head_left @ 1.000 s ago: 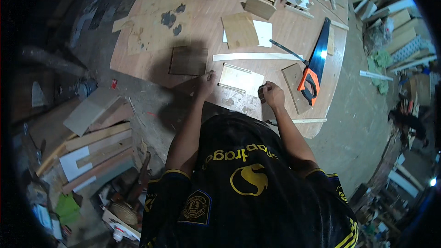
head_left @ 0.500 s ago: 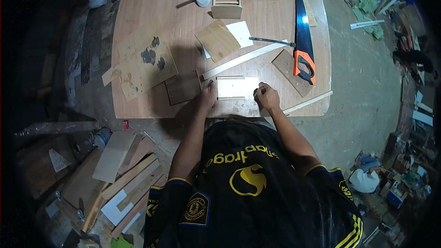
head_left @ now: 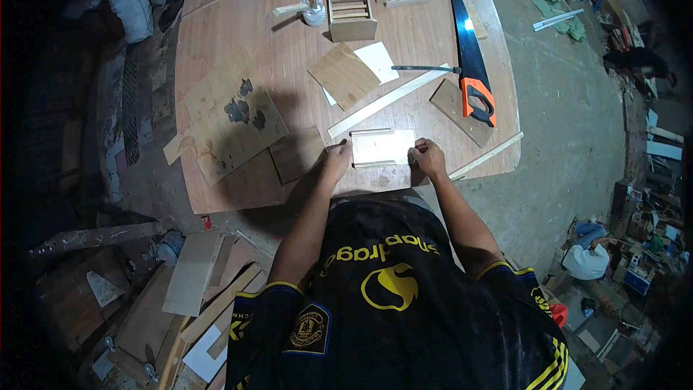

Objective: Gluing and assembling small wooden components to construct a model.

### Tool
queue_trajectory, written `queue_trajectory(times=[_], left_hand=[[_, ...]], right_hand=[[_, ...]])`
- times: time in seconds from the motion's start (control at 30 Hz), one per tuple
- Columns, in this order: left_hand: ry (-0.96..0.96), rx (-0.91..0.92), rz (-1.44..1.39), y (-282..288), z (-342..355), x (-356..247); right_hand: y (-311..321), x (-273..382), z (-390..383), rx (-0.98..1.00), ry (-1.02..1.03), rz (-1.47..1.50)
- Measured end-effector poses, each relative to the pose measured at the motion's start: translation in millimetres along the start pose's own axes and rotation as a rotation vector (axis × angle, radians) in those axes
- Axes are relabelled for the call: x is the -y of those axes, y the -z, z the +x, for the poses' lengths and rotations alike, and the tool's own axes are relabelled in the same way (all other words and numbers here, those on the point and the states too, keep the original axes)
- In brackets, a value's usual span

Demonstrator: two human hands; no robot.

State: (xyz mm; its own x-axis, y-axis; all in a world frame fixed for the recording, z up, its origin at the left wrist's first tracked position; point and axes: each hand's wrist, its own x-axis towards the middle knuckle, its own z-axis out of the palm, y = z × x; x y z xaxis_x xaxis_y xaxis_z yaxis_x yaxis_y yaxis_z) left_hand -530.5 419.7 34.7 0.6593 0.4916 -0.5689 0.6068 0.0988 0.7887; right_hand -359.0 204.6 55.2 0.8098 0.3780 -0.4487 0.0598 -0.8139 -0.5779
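Observation:
A small pale wooden panel (head_left: 382, 149) lies at the near side of the table, with thin strips along its far and near edges. It rests over a larger board that reaches toward the table's front edge. At the panel's left end is my left hand (head_left: 338, 161), fingers closed on the edge. My right hand (head_left: 430, 158) pinches the right end with thumb and fingers. Touching distance from my left hand, a brown wooden board (head_left: 297, 155) lies flat. Beyond the panel runs a long pale wood strip (head_left: 386, 101).
A handsaw with an orange handle (head_left: 476, 94) lies at the right over a brown board (head_left: 455, 117). A stained plywood sheet (head_left: 216, 115) covers the left. Further back stand a small slatted wooden piece (head_left: 351, 18) and a glue container (head_left: 313, 13). Offcuts (head_left: 191, 274) lean below left.
The whole view has turned and shifted slightly with my head. Both hands keep their places at the panel's two ends; nothing is let go.

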Motion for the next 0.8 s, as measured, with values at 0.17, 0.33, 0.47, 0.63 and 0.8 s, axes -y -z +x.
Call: queue_trajectory(times=[0.17, 0.33, 0.47, 0.63, 0.8], left_hand=[[-0.019, 0.012, 0.001, 14.1, 1.5, 16.5], [-0.132, -0.013, 0.094, 17.0, -6.6, -8.2], [-0.137, -0.088, -0.028, 25.0, -4.8, -3.1], [-0.087, -0.081, -0.154, 41.8, -7.8, -23.8], [0.025, 0.063, -0.379, 57.5, -12.2, -43.9]], right_hand=[[-12.3, 9.9, -1.8, -0.066, 0.01, 0.072], [-5.8, 10.0, -3.2, -0.017, -0.121, 0.343], [-7.4, 11.7, -0.7, 0.045, -0.104, 0.546], [15.9, 39.2, -8.4, 0.18, -0.145, 0.773], [39.6, 68.2, -18.3, 0.229, -0.149, 0.854]])
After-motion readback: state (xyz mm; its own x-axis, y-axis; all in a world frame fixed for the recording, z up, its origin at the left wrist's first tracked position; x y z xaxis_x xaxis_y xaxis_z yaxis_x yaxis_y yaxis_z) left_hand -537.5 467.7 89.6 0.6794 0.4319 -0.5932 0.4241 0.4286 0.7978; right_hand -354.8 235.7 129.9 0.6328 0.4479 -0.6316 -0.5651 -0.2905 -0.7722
